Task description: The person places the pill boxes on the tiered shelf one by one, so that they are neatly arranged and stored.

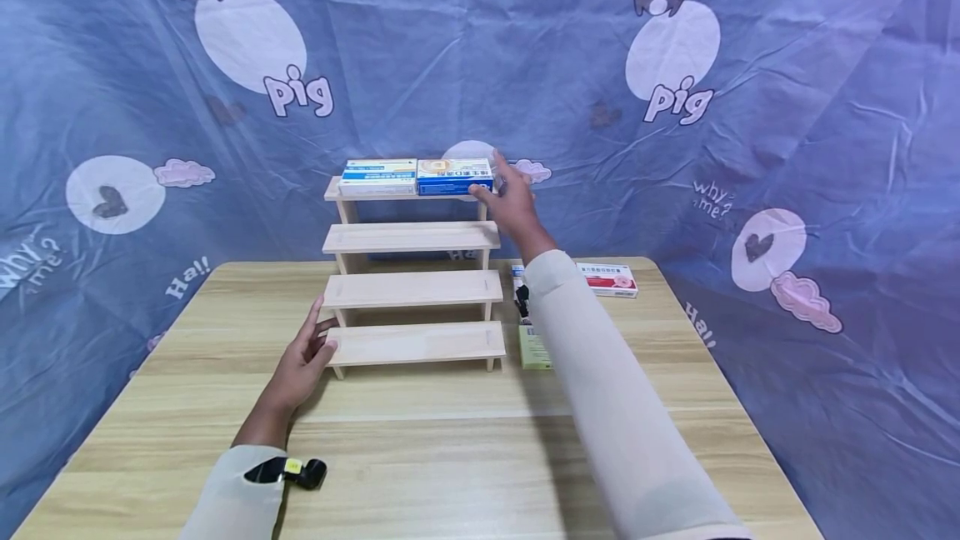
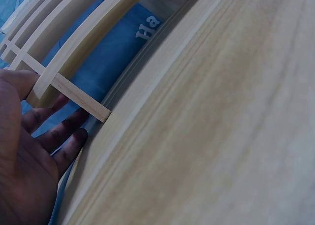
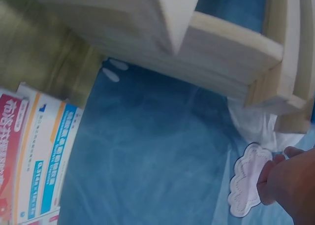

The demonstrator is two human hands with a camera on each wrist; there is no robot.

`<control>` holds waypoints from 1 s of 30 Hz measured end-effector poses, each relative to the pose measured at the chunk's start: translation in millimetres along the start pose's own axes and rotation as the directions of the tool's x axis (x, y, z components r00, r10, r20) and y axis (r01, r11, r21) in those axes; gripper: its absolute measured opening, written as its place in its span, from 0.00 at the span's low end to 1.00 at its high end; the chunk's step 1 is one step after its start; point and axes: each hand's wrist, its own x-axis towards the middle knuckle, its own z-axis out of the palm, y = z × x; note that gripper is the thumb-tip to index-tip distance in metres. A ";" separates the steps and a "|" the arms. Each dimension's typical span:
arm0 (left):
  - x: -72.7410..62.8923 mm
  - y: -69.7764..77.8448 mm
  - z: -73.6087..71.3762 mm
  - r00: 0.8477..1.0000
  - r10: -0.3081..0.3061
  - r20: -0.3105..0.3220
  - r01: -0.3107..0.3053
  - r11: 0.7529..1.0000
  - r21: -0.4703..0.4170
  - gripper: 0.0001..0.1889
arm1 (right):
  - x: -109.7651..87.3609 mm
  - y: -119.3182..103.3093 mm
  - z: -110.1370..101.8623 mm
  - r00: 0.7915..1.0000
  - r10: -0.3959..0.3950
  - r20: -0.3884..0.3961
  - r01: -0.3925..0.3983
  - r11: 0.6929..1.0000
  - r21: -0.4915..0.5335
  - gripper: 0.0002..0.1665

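Right grip [image 1: 513,202] pinching the blue-and-white vitamin D drops carton [image 1: 442,177] on the top step.
From here I see its thumb on the carton's front and a finger behind the right end, while my left grip [image 1: 302,361] holds the left end of the wooden stand's [image 1: 412,288] lowest step; a dragging release could, I judge, skew the carton or pull it off the narrow board, and a push could rock this light-looking stand. The top step also carries a white carton with blue and yellow bands [image 1: 378,177], just beside; both look closed, contents hidden. Red-and-white [image 1: 611,280] and green [image 1: 534,348] cartons sit on the tabletop [image 1: 405,448], right of the stand.
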 end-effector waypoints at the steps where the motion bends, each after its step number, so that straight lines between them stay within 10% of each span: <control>1: 0.2 -0.1 0.0 1.000 -0.001 -0.001 0.001 1.000 0.000 0.42 | 0.0 3.0 -1.4 1.000 -0.001 -0.006 0.001 1.000 0.010 0.51; 30: -0.3 1.8 -1.0 1.000 -0.002 -0.004 0.002 1.000 0.023 0.41 | -13.8 77.5 -35.9 0.997 -0.016 -0.080 0.018 1.000 0.024 0.45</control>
